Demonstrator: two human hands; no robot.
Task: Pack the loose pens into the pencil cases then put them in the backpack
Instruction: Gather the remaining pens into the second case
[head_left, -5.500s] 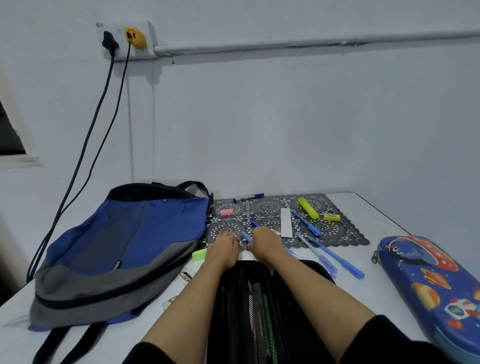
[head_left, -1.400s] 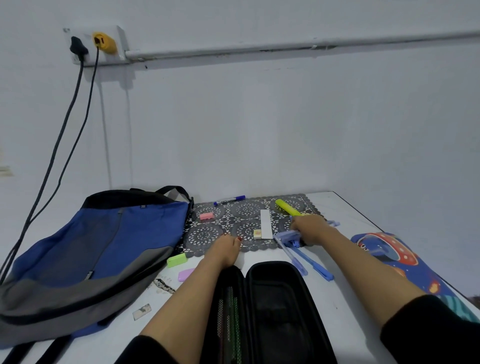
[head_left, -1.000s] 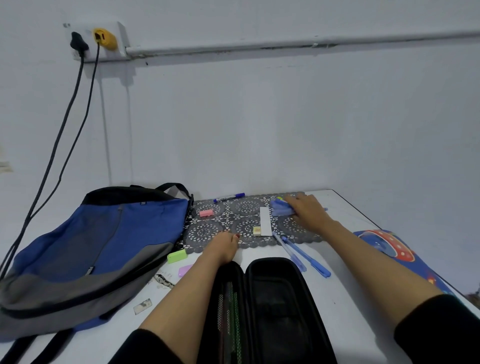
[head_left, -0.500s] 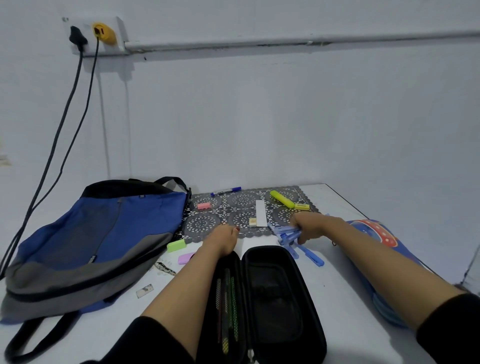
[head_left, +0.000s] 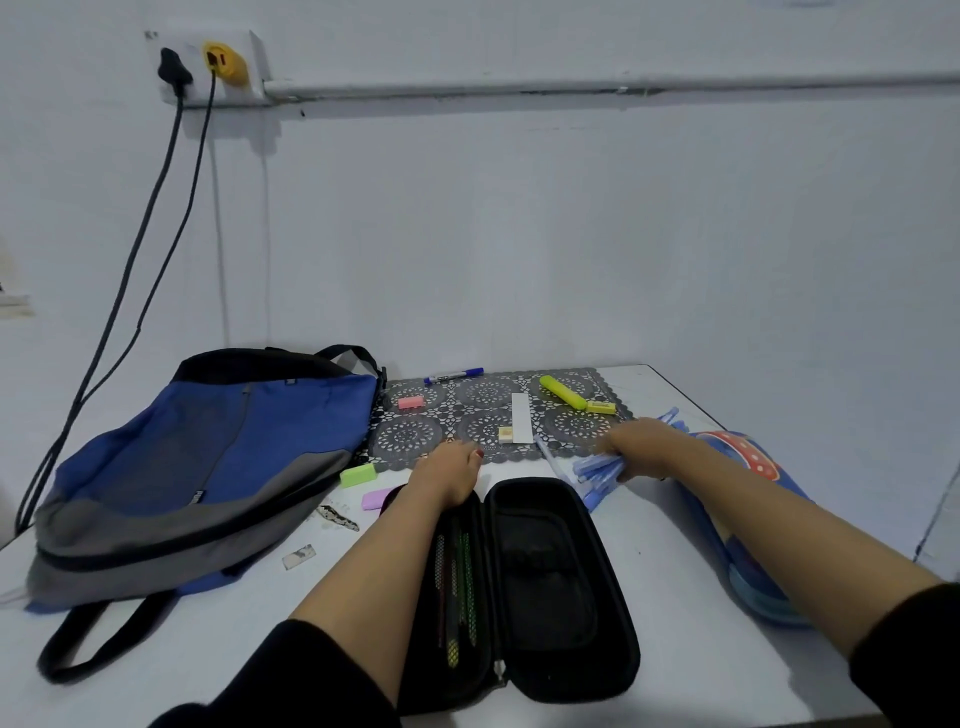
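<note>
1. The right hand (head_left: 639, 449) grips a fanned bundle of blue pens (head_left: 597, 467) just right of the open black case (head_left: 545, 587). The grip looks loose, so a pen could slip out and roll off the bench (head_left: 675, 597).
2. The left hand (head_left: 449, 467) rests on the far end of the case's left half. If it lets go, the case may slide or fold while the pens go in.
3. The highlighter (head_left: 561, 391) and marker (head_left: 453, 375) lie far back on the mat (head_left: 467, 415) and are easy to overlook.
4. The right hand is blurred, so the pen count is unclear.
5. Whether the left fingers hook the case's rim cannot be told.
6. The right forearm covers part of the printed case (head_left: 748, 519), hiding its zip.
7. The backpack (head_left: 208, 467) lies flat at the left with its opening out of sight.
</note>
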